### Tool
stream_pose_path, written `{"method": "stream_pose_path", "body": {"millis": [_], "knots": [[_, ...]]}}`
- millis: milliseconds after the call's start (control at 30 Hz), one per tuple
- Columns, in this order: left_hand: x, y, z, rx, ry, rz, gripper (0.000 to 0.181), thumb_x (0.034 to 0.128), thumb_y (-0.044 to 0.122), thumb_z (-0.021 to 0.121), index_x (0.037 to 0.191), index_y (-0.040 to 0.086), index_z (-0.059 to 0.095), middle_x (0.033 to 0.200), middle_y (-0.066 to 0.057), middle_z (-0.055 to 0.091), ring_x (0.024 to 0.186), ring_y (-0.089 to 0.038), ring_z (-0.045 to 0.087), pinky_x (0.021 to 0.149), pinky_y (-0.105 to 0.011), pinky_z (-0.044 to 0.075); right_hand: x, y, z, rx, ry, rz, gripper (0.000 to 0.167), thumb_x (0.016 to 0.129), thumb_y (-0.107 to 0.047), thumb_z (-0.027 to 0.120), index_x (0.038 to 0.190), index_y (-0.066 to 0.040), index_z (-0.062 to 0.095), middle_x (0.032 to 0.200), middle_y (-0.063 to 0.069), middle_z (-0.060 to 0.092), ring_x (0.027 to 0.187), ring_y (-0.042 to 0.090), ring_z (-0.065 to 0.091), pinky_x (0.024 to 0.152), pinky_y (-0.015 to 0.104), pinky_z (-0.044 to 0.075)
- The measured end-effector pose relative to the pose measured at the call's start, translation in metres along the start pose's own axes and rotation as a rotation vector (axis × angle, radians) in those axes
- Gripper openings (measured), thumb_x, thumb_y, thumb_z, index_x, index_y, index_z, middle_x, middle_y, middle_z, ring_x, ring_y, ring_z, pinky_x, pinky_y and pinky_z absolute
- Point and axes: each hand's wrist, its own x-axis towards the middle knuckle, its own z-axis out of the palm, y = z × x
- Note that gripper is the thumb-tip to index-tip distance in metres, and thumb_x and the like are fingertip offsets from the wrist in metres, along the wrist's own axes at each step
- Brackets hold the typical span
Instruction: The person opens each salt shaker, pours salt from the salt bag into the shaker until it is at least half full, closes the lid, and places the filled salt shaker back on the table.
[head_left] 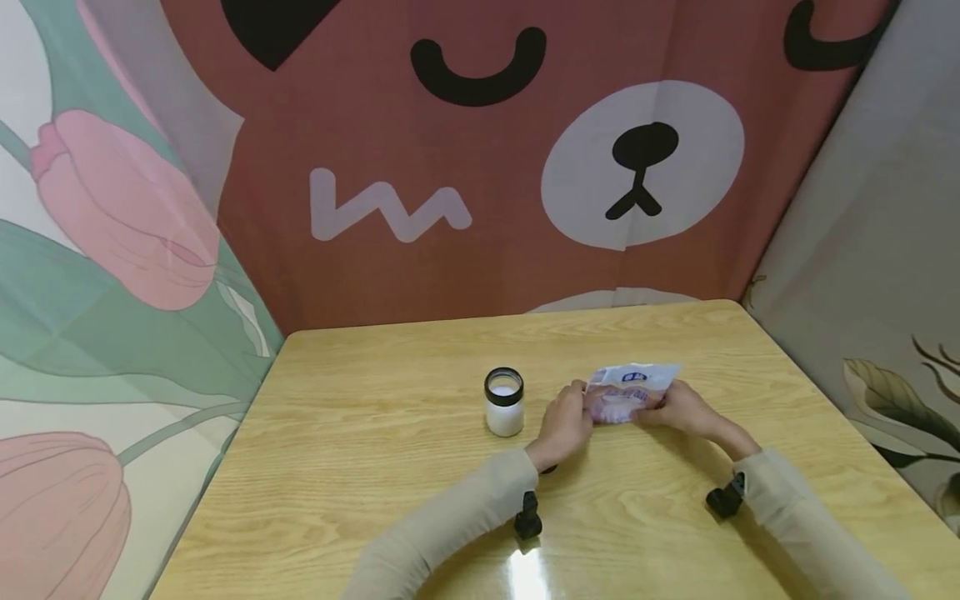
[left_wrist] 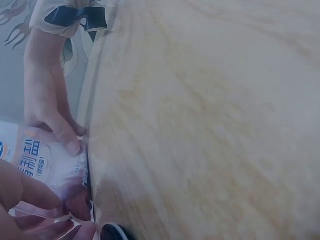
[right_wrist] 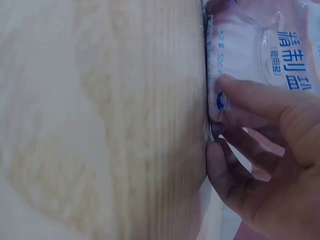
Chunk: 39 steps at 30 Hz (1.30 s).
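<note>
A clear and white plastic bag of salt (head_left: 628, 395) with blue print stands on the wooden table, its base on or just above the surface. My left hand (head_left: 564, 423) pinches its lower left edge, as the left wrist view also shows. On the other side my right hand (right_wrist: 275, 150) grips the lower right corner, with the thumb on the printed front and curled fingers behind. Left of my left hand a glass jar (head_left: 505, 417) with a black rim stands upright and open, white contents inside.
The light wooden table (head_left: 337, 467) reaches to a printed bear curtain (head_left: 420, 275) at the back. Black camera mounts (head_left: 528, 521) sit on both sleeves. A dark round edge (left_wrist: 114, 232) shows at the bottom of the left wrist view; what it belongs to I cannot tell.
</note>
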Motion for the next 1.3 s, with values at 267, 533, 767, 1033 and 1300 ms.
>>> {"method": "stream_pose_path", "body": {"millis": [267,533,767,1033,1300], "knots": [[0.000,-0.001,-0.007,-0.038,-0.014,-0.043,0.038,0.0871,0.003,0.068,0.124,0.001,0.059,0.101,-0.007,0.063,0.092,-0.019,0.062,0.081,-0.032,0.053,-0.001,0.002,-0.005,0.031,-0.045,-0.013,0.021,0.081,-0.003,0.082,0.086,0.002,0.062,0.075,0.002,0.061,0.065,0.009,0.055,0.053,0.022,0.047],[0.001,0.000,-0.011,-0.073,-0.016,-0.057,0.040,0.0881,0.006,0.068,0.127,0.002,0.058,0.102,-0.006,0.062,0.092,-0.018,0.061,0.081,-0.031,0.053,-0.001,-0.001,-0.008,0.023,-0.040,-0.013,0.029,0.081,-0.002,0.082,0.098,0.006,0.060,0.083,0.009,0.065,0.074,0.019,0.063,0.061,0.024,0.053],[0.000,0.001,-0.013,-0.080,-0.005,-0.048,0.039,0.0908,0.009,0.069,0.128,0.005,0.057,0.095,0.000,0.059,0.083,-0.012,0.057,0.074,-0.026,0.051,-0.003,-0.001,-0.010,0.035,-0.050,0.019,0.026,0.082,-0.004,0.080,0.096,0.004,0.060,0.092,0.013,0.066,0.080,0.023,0.066,0.063,0.025,0.055],[-0.002,0.002,-0.014,-0.077,0.020,-0.027,0.036,0.0914,0.009,0.068,0.125,0.007,0.056,0.100,-0.001,0.061,0.087,-0.012,0.059,0.075,-0.026,0.052,-0.003,-0.002,-0.013,0.012,-0.071,0.028,0.027,0.084,-0.006,0.079,0.099,0.004,0.060,0.097,0.014,0.067,0.086,0.026,0.067,0.066,0.025,0.055],[-0.005,0.004,-0.019,-0.096,0.047,0.008,0.034,0.0923,0.007,0.064,0.125,0.006,0.055,0.107,-0.005,0.063,0.095,-0.015,0.062,0.080,-0.025,0.053,-0.004,-0.002,-0.015,-0.016,-0.077,0.015,0.030,0.085,-0.007,0.079,0.104,0.006,0.061,0.099,0.015,0.067,0.087,0.026,0.067,0.069,0.026,0.056]]}}
